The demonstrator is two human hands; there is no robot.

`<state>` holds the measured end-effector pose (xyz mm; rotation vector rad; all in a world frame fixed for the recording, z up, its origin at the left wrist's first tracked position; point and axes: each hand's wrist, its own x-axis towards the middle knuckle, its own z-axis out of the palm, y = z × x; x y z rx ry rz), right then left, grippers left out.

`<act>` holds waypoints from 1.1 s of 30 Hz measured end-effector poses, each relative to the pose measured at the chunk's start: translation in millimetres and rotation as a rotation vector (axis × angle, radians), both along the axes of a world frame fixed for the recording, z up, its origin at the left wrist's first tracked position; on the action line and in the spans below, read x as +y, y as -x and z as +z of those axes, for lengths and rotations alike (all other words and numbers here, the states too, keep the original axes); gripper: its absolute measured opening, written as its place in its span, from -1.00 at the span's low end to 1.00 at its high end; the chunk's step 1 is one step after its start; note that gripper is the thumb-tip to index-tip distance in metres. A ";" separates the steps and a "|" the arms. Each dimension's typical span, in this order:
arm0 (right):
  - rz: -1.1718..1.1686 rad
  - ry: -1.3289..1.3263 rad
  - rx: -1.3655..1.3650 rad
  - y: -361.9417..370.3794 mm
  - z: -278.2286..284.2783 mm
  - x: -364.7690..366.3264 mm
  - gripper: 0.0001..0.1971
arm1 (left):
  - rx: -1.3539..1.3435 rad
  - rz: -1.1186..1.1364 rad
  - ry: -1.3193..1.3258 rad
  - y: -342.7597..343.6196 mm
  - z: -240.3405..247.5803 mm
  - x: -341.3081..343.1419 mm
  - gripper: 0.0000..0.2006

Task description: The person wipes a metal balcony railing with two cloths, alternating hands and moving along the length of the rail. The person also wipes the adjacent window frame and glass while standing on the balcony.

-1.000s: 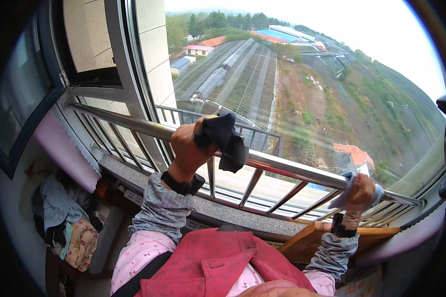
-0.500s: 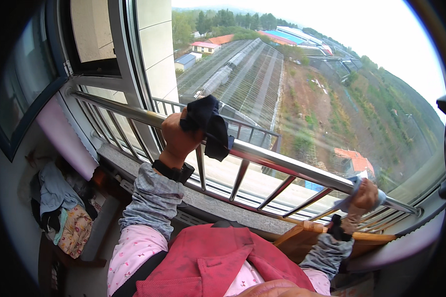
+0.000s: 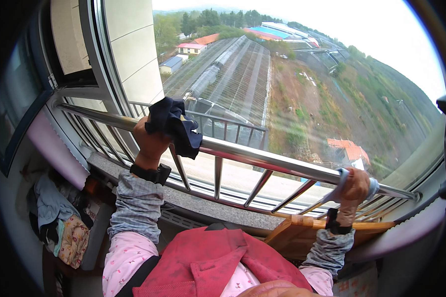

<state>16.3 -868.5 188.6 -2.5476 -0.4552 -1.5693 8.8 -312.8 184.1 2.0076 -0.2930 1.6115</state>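
A shiny metal handrail (image 3: pixel 262 157) runs across in front of me, with upright metal bars under it. On its left part my left hand (image 3: pixel 149 141) is closed around a dark navy cloth (image 3: pixel 172 123), which drapes over the rail. Farther right, my right hand (image 3: pixel 356 185) grips a pale blue-grey cloth (image 3: pixel 341 184) wrapped on the same rail. Both hands press the cloths against the metal, and part of the fingers is hidden by cloth. Dark bands circle both wrists.
A window frame (image 3: pixel 101 59) and an opened sash (image 3: pixel 20 99) stand at the left. Below the rail is a stone sill (image 3: pixel 203 200). A wooden board (image 3: pixel 302 232) leans near my right arm. Folded clothes (image 3: pixel 54 203) lie lower left. Pink curtains (image 3: pixel 57 143) hang at the sides.
My left hand has slid a little to the left along the rail with the navy cloth. The right hand with the pale cloth has shifted slightly left. The whole view has turned a bit.
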 end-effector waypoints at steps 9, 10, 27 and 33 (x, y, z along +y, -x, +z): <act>-0.179 -0.137 0.053 -20.0 -24.5 -128.7 -0.63 | 0.118 -0.486 0.424 0.0 0.2 -9.7 -0.69; -0.200 -0.173 0.061 -21.0 -26.5 -126.6 -0.63 | 0.117 -0.460 0.387 -1.0 -1.3 -7.8 -0.70; 0.428 0.145 0.197 29.1 29.4 249.0 -0.57 | -0.021 0.087 -0.278 10.7 0.6 12.7 -0.54; 0.574 0.225 0.198 28.1 28.1 291.0 -0.48 | -0.011 0.043 -0.260 11.8 3.4 11.6 -0.56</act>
